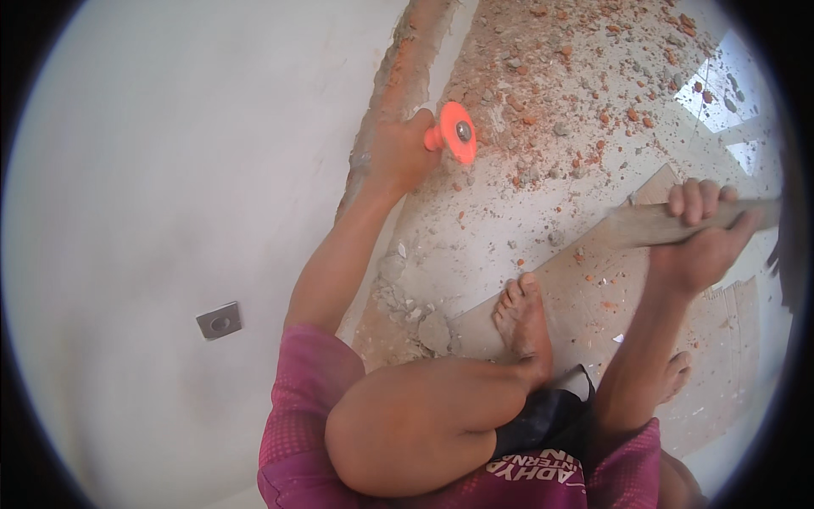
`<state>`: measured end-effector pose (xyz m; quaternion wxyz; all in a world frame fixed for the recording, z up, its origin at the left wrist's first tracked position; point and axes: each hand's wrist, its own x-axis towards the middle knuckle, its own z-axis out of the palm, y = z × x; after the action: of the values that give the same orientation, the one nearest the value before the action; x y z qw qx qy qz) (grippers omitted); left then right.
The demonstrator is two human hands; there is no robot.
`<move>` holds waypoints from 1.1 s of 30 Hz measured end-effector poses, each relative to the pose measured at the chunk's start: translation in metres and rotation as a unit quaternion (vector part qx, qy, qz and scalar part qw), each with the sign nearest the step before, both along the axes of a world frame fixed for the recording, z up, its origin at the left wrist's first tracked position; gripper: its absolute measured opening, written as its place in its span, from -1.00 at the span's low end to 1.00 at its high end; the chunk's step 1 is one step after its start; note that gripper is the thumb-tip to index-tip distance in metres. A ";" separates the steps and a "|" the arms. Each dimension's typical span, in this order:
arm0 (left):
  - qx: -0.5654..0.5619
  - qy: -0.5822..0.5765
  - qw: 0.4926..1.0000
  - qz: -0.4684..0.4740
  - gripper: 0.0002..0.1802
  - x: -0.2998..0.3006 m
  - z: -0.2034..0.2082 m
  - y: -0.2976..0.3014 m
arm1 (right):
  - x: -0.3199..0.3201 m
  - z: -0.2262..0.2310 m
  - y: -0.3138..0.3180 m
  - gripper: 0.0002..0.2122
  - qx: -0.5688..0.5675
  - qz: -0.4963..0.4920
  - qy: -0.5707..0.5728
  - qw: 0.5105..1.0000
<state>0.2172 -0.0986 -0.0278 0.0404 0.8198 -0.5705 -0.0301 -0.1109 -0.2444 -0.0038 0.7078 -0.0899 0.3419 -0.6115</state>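
The left hand [402,154], its fingers closed round the chisel [458,133], is at the groove [398,85] along the wall [186,161], the orange guard facing right and the tip out of sight. On the right, the right hand [697,259] has its fingers wrapped round a wood piece [643,225], blurred at its left end, above cardboard [585,293]. Rubble [543,119] lies scattered on the far floor [475,212].

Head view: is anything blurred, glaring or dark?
In the head view, the wooden bar in the right hand is smeared, probably by motion; the orange-guarded tool in the left hand is clearer; white glare lies on the floor at upper right; a black border fills the corners.
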 end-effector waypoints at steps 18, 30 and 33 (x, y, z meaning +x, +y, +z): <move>-0.035 0.042 0.998 0.018 -0.82 0.005 -0.007 -0.008 | 0.058 -0.062 0.095 -0.67 -0.186 0.265 0.277 0.905; -0.048 0.101 0.985 -0.132 -0.65 -0.045 -0.034 0.041 | -0.004 -0.039 0.036 -0.69 -0.070 0.299 0.368 0.877; -0.049 0.098 0.985 -0.133 -0.67 -0.048 -0.033 0.032 | 0.008 -0.037 0.026 -0.66 -0.153 0.194 0.420 0.873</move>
<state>0.1688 -0.0666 -0.0612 0.1321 0.7269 -0.6682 -0.0874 -0.1033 -0.2181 -0.0407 0.5795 -0.5100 0.4851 -0.4108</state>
